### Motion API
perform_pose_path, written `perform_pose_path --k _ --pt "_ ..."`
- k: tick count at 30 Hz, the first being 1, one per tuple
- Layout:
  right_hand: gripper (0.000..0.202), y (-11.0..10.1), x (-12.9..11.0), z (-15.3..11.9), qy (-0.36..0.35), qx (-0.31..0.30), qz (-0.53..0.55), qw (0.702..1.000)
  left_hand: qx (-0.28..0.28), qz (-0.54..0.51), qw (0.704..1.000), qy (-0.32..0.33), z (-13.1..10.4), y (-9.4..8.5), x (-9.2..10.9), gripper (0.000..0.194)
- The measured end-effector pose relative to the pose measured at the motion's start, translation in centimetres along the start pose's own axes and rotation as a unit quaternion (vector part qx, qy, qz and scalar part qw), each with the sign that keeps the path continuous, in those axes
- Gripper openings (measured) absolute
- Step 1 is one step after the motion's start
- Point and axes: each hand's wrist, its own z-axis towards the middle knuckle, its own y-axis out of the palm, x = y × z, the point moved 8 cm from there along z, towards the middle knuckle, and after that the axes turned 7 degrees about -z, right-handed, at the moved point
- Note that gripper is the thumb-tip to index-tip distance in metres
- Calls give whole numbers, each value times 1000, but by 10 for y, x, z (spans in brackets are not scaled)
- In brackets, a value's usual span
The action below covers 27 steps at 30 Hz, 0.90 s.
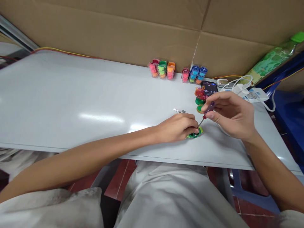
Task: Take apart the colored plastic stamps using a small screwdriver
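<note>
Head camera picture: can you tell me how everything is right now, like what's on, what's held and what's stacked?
Left hand: holding the green piece
Green piece: on the table, partly hidden
Right hand: gripping the screwdriver
Screwdriver: tilted, tip down towards the green piece
Phone: screen lit, showing a time, last digit unclear
Bottle: green cap on
Colourful pieces: in six stacks at the back

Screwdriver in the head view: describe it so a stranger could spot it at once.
Above the white table, toward its right end, find the right hand. It holds the screwdriver, whose purple handle and thin metal shaft set it apart from the green piece below.
</note>
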Motion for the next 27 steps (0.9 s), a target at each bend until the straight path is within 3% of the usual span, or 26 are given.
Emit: perform_pose_path --k 6,12,20,27 --pt "37 7 -1 -2 9 -65 2 998 2 -11 1000 4 0 0 0 26" --pt "39 -1 -8 4 -78 -7 -82 994 -5 22 1000 22 0 0 3 30" --pt "40 -4 -15 1 -90 -9 -126 988 -5 -7 1000 4 0 -3 5 28" --pt "49 2 -12 -2 -59 -41 -64 995 1 -8 1000 10 0 -3 4 27"
